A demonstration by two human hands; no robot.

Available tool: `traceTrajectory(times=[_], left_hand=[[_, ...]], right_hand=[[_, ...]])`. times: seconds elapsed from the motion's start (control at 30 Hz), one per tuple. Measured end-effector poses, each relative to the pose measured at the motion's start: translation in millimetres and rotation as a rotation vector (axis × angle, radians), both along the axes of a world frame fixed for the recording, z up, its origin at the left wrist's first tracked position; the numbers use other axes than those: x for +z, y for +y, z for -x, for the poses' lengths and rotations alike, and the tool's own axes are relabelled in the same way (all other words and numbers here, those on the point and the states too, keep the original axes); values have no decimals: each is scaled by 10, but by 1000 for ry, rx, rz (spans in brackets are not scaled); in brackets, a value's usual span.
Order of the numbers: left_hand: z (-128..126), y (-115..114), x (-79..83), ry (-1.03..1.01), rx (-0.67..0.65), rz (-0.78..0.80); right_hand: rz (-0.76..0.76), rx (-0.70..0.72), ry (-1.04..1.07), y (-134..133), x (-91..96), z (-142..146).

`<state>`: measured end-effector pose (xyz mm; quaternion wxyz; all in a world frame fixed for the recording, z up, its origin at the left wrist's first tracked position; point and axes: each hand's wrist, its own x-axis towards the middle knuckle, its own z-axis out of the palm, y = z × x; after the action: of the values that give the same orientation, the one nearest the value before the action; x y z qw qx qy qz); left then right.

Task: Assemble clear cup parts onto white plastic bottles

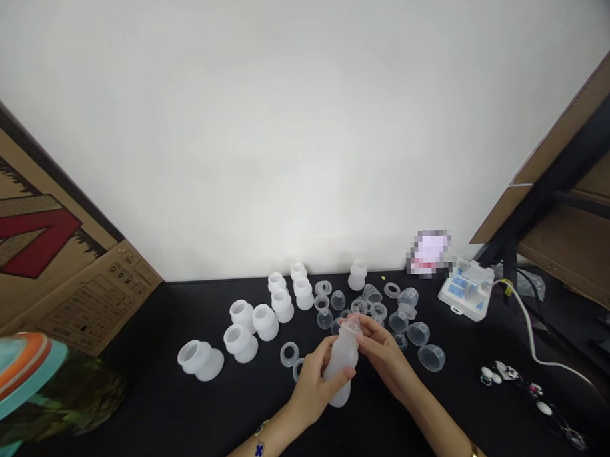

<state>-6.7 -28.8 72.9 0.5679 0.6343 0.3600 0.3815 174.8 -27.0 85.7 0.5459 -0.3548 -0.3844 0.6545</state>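
A frosted white baby bottle [343, 360] leans slightly to the right above the black table, with my left hand [315, 385] wrapped round its body. At its neck, my right hand [382, 349] pinches a clear bottle teat [354, 322] that sits on the mouth. Around my hands lie several loose clear parts: a dome cap [431, 358] to the right, a flat ring [289, 354] to the left, and another ring [299, 369] partly behind my left hand. The right fingertips partly cover the rim, so I cannot tell how the teat is seated.
Several open white bottle bodies [241, 343] stand on the left, one more [357, 275] at the back. A power strip [467, 289] with a white cable and a beaded string [535, 390] lie right. A lidded jar [55, 390] and cardboard box [87, 296] flank the left.
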Motion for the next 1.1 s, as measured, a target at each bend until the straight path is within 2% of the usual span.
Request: traceTrajectory(times=[0.17, 0.67, 1.1], left_hand=[[-5, 9, 26, -31, -12, -9], [3, 6, -46, 13, 7, -18], [-3, 9, -21, 9, 2, -12]], right_hand=[[-3, 5, -7, -3, -8, 4], [18, -30, -37, 1, 21, 25], [29, -32, 30, -4, 4, 8]])
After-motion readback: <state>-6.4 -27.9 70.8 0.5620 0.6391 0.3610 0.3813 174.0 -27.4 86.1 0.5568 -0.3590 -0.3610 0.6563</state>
